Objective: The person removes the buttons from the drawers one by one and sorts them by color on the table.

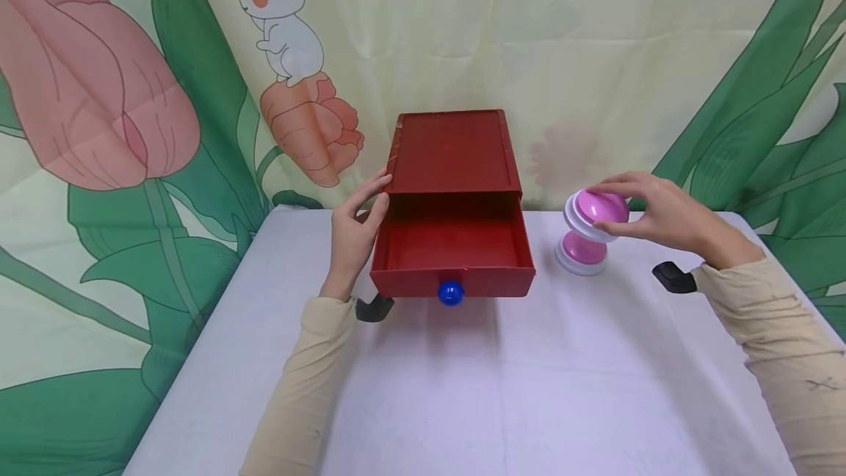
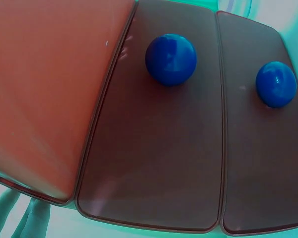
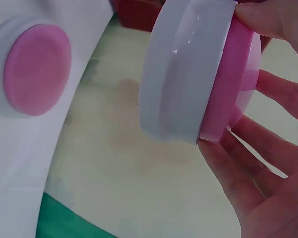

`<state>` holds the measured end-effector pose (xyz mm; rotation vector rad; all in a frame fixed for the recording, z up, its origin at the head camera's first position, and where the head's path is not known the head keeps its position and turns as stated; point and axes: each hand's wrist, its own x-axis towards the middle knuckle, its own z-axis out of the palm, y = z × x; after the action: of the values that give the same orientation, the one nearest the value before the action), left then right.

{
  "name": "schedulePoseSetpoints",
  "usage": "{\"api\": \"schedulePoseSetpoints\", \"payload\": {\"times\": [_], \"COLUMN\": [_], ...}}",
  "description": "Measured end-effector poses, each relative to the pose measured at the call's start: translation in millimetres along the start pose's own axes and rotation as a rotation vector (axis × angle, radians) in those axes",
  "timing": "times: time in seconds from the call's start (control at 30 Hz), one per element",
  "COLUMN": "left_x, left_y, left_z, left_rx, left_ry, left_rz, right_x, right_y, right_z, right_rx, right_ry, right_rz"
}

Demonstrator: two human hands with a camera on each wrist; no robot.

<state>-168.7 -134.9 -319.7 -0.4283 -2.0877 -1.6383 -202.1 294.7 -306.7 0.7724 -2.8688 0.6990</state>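
Note:
A red drawer cabinet (image 1: 452, 149) stands near the back of the table, its top drawer (image 1: 410, 283) pulled out and bare inside. That drawer has a blue ball knob (image 1: 451, 293). My left hand (image 1: 353, 230) rests its fingers against the cabinet's left side. In the left wrist view, two closed drawer fronts (image 2: 149, 148) carry blue knobs (image 2: 171, 59). To the cabinet's right, my right hand (image 1: 667, 217) grips a domed pink-and-white push button (image 3: 184, 74) by its pink part, tilted and raised. A second pink-and-white push button (image 1: 584, 248) sits on the table just below it.
The table (image 1: 423, 402) has a white cover. A cloth backdrop (image 1: 436, 42) printed with a rabbit, carrot and tulip hangs close behind the cabinet. Black wrist mounts (image 1: 674, 278) stick out beside both sleeves.

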Motion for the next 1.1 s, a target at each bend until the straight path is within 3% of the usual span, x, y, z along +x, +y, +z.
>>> {"api": "schedulePoseSetpoints", "payload": {"times": [0.33, 1.1], "left_x": [0.9, -0.3], "left_y": [-0.7, -2.6], "left_z": [-0.1, 0.9], "left_rx": [-0.002, -0.002], "left_ry": [0.001, 0.004], "left_rz": [0.003, 0.018], "right_x": [-5.4, -13.5], "right_y": [18.0, 59.2], "right_z": [8.4, 26.8], "right_rx": [-0.014, 0.031], "right_ry": [0.015, -0.038], "right_rz": [0.010, 0.145]}}
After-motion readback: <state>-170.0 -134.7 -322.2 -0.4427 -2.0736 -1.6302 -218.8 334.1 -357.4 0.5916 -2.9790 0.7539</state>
